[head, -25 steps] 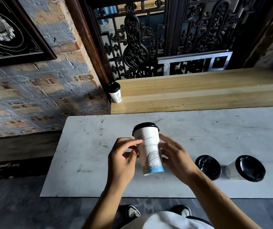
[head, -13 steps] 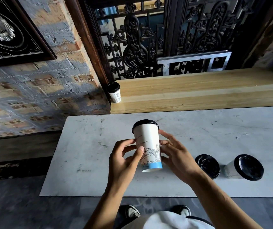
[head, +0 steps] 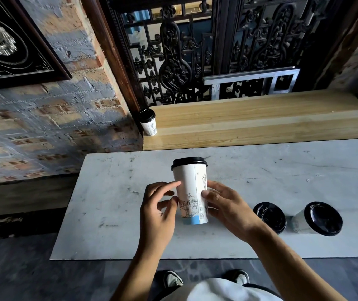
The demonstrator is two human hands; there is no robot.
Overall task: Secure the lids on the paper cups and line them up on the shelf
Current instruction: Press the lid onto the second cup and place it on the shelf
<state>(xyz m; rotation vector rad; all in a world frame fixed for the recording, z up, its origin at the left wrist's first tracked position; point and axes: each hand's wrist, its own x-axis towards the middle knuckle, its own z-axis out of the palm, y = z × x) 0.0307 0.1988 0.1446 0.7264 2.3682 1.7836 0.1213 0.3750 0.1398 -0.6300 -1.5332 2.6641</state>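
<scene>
A white paper cup (head: 192, 185) with a black lid and a blue base band is held upright above the white table (head: 108, 203). My right hand (head: 228, 205) grips its lower right side. My left hand (head: 158, 205) touches its left side with the fingertips, the fingers loosely spread. Two more lidded cups (head: 270, 217) (head: 319, 218) stand on the table to the right. One lidded cup (head: 148, 122) stands at the far left end of the wooden shelf (head: 260, 120).
A brick wall (head: 54, 118) runs along the left, with a dark framed picture (head: 11, 44) on it. A carved black screen (head: 217, 51) rises behind the shelf. My shoes (head: 173, 279) show on the tiled floor below the table edge.
The cup has turned in my hands, its seam now facing me, and it has risen slightly. My left fingers have loosened from a grip to a fingertip touch.
</scene>
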